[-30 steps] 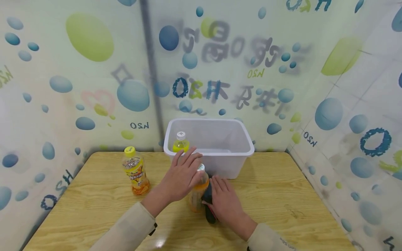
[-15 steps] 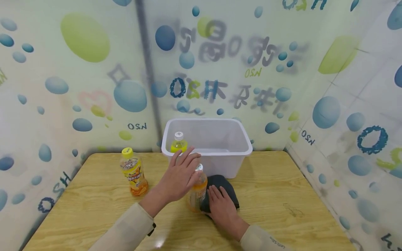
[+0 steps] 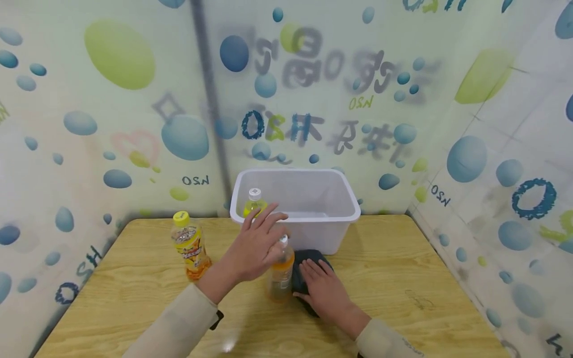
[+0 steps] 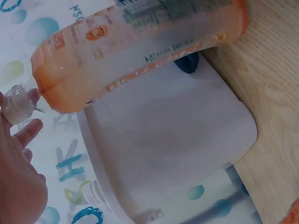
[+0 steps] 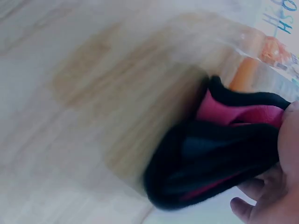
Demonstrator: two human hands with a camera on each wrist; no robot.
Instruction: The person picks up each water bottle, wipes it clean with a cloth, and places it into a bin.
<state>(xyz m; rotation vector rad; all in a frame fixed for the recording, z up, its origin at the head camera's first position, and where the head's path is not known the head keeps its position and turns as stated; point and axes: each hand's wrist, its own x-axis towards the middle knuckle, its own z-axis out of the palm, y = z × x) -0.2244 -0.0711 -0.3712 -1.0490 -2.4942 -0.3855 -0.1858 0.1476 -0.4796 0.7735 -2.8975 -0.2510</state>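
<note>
My left hand (image 3: 255,246) pinches the pale cap of an upright bottle of orange drink (image 3: 281,278); in the left wrist view its fingers are round the neck of this bottle (image 4: 135,56). Just right of the bottle, my right hand (image 3: 326,292) holds a dark fabric pouch-like piece (image 3: 301,278), with fingers laid over its top and the thumb at its near left side. The right wrist view shows the pink lining (image 5: 233,112) of this piece (image 5: 210,158) through its gaping mouth. Its exact kind is unclear.
Behind the hands stands a white plastic tub (image 3: 322,233) against the wall, with a yellow-green bottle (image 3: 254,199) in its left end. A yellow-capped bottle (image 3: 191,251) stands left on the wooden table (image 3: 403,293). Patterned walls close off the back and sides.
The dark piece first looked narrow, then spread wide beside the bottle, and now looks narrower again under my right hand. My left hand stays at the bottle's cap.
</note>
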